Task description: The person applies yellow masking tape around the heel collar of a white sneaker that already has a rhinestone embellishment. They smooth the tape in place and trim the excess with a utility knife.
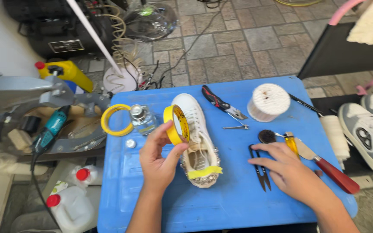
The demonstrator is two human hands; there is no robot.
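left hand [159, 162] grips a yellow tape roll [176, 124] upright, right over the white shoe [197, 138] w/ a tape strip across its toe. right hand [286, 169] lies flat and spread, empty, fingertips on black snips [260, 169] just left of it. risk: roll could snag laces or tip the glass bottle [142, 119] just past the left hand; snip tips near fingers.

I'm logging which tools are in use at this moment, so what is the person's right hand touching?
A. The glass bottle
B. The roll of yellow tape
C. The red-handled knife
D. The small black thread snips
D: the right hand rests its fingers on the black thread snips on the blue table; the left hand holds the yellow tape roll.
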